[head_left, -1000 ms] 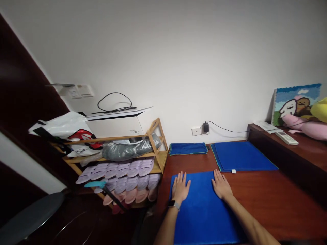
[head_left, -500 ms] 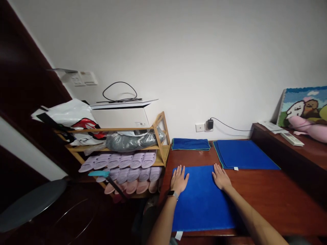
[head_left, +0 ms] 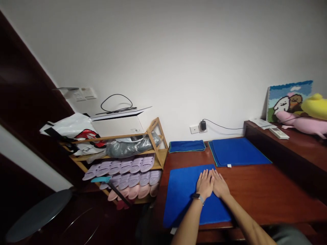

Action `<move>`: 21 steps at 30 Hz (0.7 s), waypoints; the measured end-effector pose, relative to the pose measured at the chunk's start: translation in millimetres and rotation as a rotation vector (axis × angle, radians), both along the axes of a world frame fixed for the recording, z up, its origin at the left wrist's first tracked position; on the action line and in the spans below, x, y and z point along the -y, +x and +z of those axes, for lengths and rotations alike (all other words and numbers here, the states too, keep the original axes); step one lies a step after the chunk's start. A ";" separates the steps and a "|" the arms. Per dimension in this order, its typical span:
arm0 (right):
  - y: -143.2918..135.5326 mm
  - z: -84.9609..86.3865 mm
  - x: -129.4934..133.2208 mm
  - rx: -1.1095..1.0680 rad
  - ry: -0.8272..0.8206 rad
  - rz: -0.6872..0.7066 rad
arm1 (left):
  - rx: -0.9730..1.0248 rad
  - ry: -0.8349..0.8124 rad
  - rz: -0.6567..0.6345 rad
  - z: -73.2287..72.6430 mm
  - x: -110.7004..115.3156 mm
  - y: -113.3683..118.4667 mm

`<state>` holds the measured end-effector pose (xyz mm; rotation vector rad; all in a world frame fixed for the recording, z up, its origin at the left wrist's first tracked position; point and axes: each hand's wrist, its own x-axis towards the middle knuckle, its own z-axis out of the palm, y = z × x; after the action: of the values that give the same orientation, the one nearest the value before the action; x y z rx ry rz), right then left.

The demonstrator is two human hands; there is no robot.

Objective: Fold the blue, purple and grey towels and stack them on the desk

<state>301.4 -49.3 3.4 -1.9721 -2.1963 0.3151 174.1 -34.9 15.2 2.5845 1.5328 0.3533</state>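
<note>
A blue cloth lies flat on the reddish-brown table, a white tag at its lower left edge. My left hand, with a watch on the wrist, rests flat on the cloth's upper right part. Right beside it, touching or nearly so, my right hand lies flat near the cloth's right edge. Neither hand holds anything. Behind them, a folded blue cloth with a green edge sits by the wall, and a stack of blue cloths lies to its right.
On the left stands a wooden rack with slippers, a white box and bags. A raised ledge at the right bears a remote, a pink plush toy and a picture. A charger is plugged into the wall.
My left hand has slid right across the cloth to meet my right hand, which stays near the right edge. The camera view has shifted slightly.
</note>
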 end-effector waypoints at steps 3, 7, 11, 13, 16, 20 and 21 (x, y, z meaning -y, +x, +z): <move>-0.5 2.4 -1.2 -0.029 0.003 -0.047 | -0.024 -0.019 0.025 -1.0 -0.1 -33.8; -4.8 4.2 -1.1 -0.033 0.003 -0.076 | -0.116 -0.008 0.253 2.6 4.8 -131.3; -8.1 5.1 2.1 0.021 -0.004 -0.116 | -0.162 0.033 0.399 0.6 10.9 -192.2; -7.6 4.2 4.0 0.035 -0.008 -0.147 | -0.155 0.049 0.402 -2.0 11.8 -197.0; -3.9 2.1 5.9 0.025 -0.013 -0.149 | -0.149 0.059 0.401 -3.8 11.1 -191.2; 1.3 2.8 6.9 0.003 -0.018 -0.114 | -0.156 0.065 0.394 0.3 11.7 -190.3; 1.8 3.8 7.2 -0.003 -0.017 -0.115 | -0.161 0.062 0.394 2.4 12.4 -191.3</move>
<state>303.1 -56.5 7.2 -2.0947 -2.0741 0.3215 -17.1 -47.2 17.6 2.3924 2.1235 0.2327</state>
